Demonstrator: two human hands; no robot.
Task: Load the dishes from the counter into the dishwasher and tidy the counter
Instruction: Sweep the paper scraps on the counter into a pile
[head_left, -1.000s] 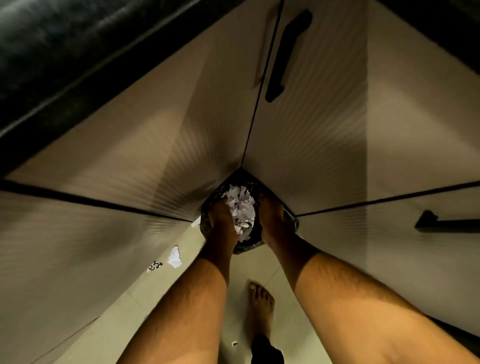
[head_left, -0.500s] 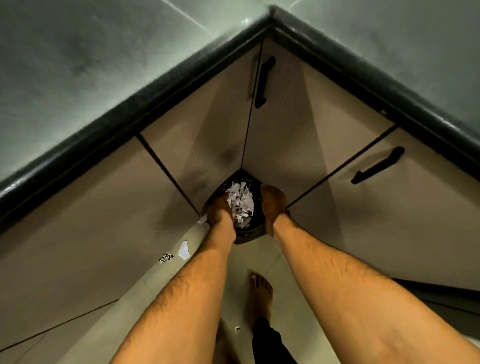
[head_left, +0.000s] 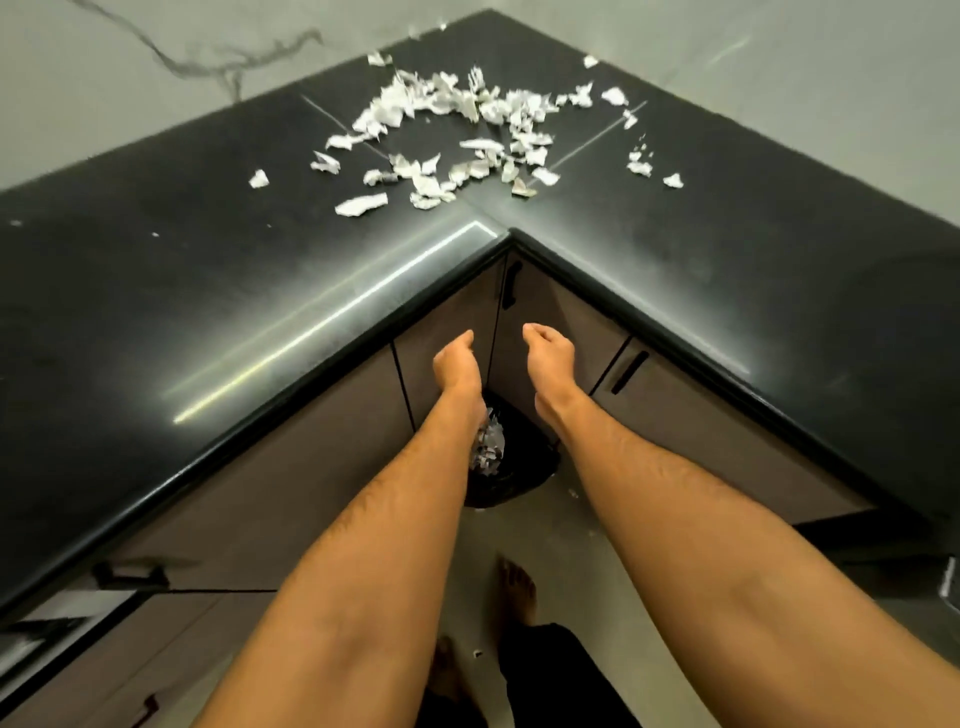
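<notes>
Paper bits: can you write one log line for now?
hands: left, right hold nothing | paper scraps on counter | bin below

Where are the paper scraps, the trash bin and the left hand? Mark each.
paper scraps (head_left: 457, 135): head view, middle of the scatter on the counter.
trash bin (head_left: 524, 462): head view, dark liner inside.
left hand (head_left: 457, 366): head view, back of hand.

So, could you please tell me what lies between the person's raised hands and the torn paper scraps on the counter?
In the head view, only the counter's rounded front edge and bare black countertop separate the left hand and right hand from the paper scraps.
</notes>
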